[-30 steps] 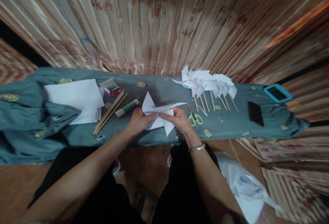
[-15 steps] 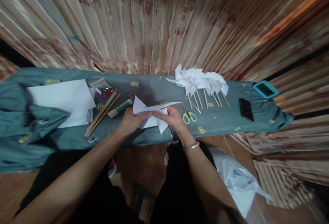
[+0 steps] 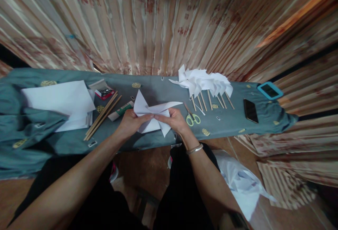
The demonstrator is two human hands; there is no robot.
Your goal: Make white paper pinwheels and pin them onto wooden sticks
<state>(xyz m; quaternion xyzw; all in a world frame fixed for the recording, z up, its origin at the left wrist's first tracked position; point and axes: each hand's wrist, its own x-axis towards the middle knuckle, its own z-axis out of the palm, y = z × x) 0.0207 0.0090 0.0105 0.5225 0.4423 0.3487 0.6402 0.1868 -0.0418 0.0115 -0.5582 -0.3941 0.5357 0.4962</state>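
Between my two hands is a white paper pinwheel (image 3: 153, 109) without a stick, its pointed blades spreading up, right and down. My left hand (image 3: 130, 121) grips its left side, thumb pressed near the middle. On the other side my right hand (image 3: 175, 119) pinches it, the two thumb tips almost meeting at the centre. The fingers behind the paper are hidden. Just right of my right hand lie green-handled scissors (image 3: 193, 118). A green and white box (image 3: 120, 111) is close to my left hand.
Wooden sticks (image 3: 102, 117), a small red box of metal pins (image 3: 104, 92) and a stack of white paper (image 3: 59, 101) lie left. Finished pinwheels on sticks (image 3: 206, 82) overlap at the back right. Further right are a phone (image 3: 250, 110) and a blue-framed device (image 3: 269, 90). A plastic bag (image 3: 240, 179) sits on the floor.
The view has shifted slightly, so the table's things appear a little further left. Both hands keep their hold on the paper pinwheel, and its upper left blade stands a bit higher.
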